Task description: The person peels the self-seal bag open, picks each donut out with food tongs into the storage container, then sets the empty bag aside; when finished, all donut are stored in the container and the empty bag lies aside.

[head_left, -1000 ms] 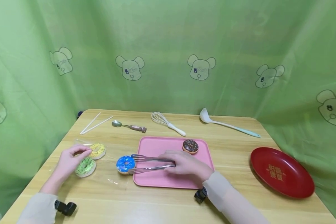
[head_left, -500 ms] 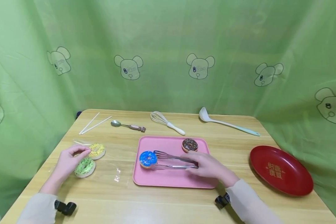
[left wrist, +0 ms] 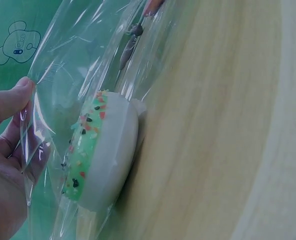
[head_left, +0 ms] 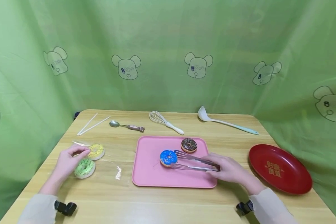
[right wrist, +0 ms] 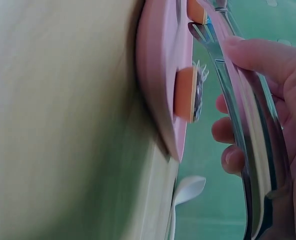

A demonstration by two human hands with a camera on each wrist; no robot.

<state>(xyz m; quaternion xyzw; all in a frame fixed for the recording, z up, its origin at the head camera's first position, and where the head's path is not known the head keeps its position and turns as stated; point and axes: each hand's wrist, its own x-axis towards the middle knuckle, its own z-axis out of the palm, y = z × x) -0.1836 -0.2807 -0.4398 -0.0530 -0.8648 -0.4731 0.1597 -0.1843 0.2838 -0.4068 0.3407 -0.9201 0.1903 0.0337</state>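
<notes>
My right hand (head_left: 226, 168) grips metal tongs (head_left: 194, 168), whose tips are around the right side of the blue donut (head_left: 168, 158) over the pink tray (head_left: 148, 177). A chocolate donut (head_left: 189, 145) lies on the tray just behind it. In the left wrist view my left hand (left wrist: 8, 155) pinches the edge of a clear plastic bag (left wrist: 63, 85) between thumb and fingers. A green donut (head_left: 85, 168) and a yellow donut (head_left: 96, 151) lie at the bag, beside that hand (head_left: 68, 161).
Along the back of the table lie two white sticks (head_left: 95, 125), a spoon (head_left: 133, 127), a whisk (head_left: 168, 123) and a ladle (head_left: 226, 123). A red oval plate (head_left: 280, 171) is at the right. Green curtains (head_left: 162, 37) hang behind.
My right hand and the tongs have moved right, and the blue donut has gone with them from the plastic at the tray's left edge to the tray's middle. My left hand has stayed put.
</notes>
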